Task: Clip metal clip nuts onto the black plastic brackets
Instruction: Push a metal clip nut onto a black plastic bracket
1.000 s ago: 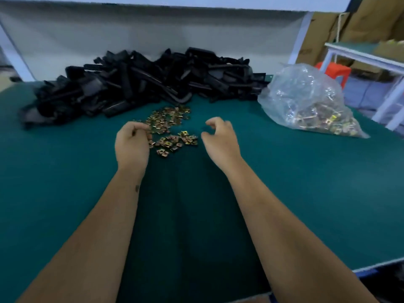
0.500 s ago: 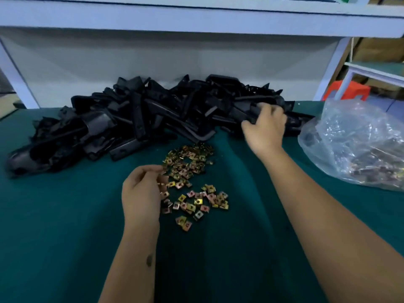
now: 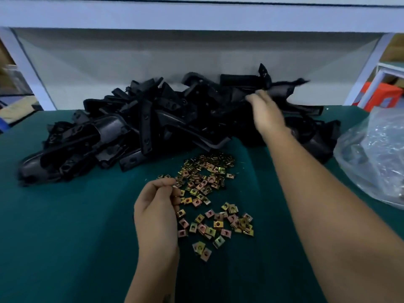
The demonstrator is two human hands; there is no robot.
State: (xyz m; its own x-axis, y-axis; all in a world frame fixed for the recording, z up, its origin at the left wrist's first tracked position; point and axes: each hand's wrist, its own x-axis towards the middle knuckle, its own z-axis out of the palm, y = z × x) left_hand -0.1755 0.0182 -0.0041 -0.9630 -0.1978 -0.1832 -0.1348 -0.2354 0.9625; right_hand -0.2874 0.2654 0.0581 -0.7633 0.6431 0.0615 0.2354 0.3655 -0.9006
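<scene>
- The green table is bounded at 12 o'clock by a white back panel; bare cloth is seen at 9 o'clock and at 6 o'clock.
- The pile of black plastic brackets is heaped against that far edge.
- The clip nuts are scattered at centre, just below the pile.
- A clear plastic bag is noted at 3 o'clock, near the right table edge.
- The left hand is found at the nuts' 9 o'clock side, fingers curled; whether a nut is pinched cannot be told.
- The right hand is blurred at 1 o'clock, fingers bent onto a bracket atop the pile.
</scene>
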